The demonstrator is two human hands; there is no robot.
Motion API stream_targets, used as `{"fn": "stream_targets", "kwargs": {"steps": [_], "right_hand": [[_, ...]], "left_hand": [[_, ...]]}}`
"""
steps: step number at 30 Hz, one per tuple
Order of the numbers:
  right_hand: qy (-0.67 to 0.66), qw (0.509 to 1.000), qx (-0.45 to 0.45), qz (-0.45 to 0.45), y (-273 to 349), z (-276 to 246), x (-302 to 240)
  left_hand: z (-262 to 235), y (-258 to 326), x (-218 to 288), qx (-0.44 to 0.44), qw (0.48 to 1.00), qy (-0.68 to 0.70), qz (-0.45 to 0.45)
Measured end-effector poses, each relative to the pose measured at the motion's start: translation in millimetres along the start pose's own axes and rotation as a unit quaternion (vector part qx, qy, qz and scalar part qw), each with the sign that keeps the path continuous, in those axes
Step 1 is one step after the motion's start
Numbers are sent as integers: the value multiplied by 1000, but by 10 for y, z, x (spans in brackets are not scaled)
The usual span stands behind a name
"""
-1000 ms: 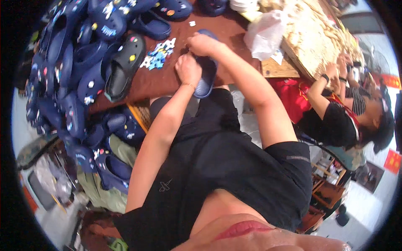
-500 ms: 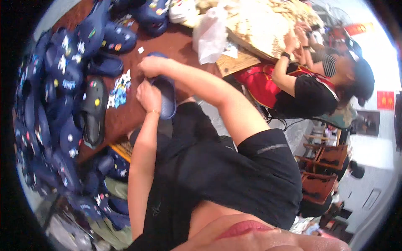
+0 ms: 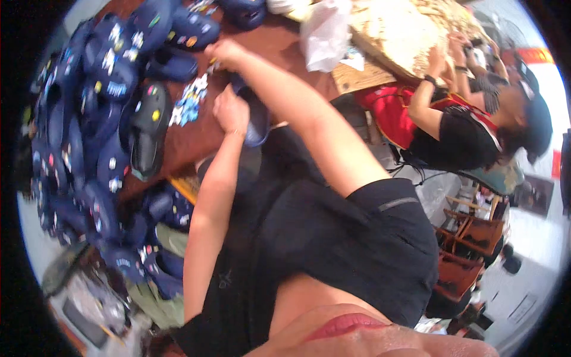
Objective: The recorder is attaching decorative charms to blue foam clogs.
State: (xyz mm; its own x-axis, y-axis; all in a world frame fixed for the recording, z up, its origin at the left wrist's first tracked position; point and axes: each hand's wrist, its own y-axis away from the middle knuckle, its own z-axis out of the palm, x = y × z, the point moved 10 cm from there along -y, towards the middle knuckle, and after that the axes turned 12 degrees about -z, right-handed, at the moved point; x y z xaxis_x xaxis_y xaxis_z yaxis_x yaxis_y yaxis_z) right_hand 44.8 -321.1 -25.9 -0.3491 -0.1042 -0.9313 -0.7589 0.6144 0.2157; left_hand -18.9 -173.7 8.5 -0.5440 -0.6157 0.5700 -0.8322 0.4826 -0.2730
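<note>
I am keeping both arms stretched out over the brown tabletop (image 3: 279, 44), working around one navy clog (image 3: 257, 118) that is lying at its near edge, with its near end pointing toward my lap. My left hand (image 3: 231, 112) is curling in at the clog's left side, the fingers drawn together; whether they are actually gripping the rim, I cannot tell. My right hand (image 3: 228, 55) is reaching past the far end of the clog, its fingertips bunched narrowly beside a small yellowish piece (image 3: 215, 62), and I cannot tell whether they are pinching it. My right forearm is passing over the clog and covering part of it.

Just left of my hands, white and blue shoe charms (image 3: 188, 104) are lying in a loose pile. Beyond them a black clog (image 3: 147, 134) is sitting with pink and yellow charms on it, and a big heap of navy clogs (image 3: 113, 77) is filling the left side. On the right, a translucent plastic bag (image 3: 325, 38) is standing near a wooden board (image 3: 360, 75) and a mound of cream-coloured pieces (image 3: 395, 35), where a co-worker in a black top (image 3: 461, 140) is sitting.
</note>
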Motion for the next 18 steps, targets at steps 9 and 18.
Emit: {"fn": "stream_targets", "kwargs": {"steps": [9,18], "right_hand": [[83,978,73,-175,489,-1064,137],[346,903,120,-224,1240,-747,57]], "left_hand": [[40,0,-35,-36,998,-16,-47],[41,32,-6,-8,999,-24,-33]]}}
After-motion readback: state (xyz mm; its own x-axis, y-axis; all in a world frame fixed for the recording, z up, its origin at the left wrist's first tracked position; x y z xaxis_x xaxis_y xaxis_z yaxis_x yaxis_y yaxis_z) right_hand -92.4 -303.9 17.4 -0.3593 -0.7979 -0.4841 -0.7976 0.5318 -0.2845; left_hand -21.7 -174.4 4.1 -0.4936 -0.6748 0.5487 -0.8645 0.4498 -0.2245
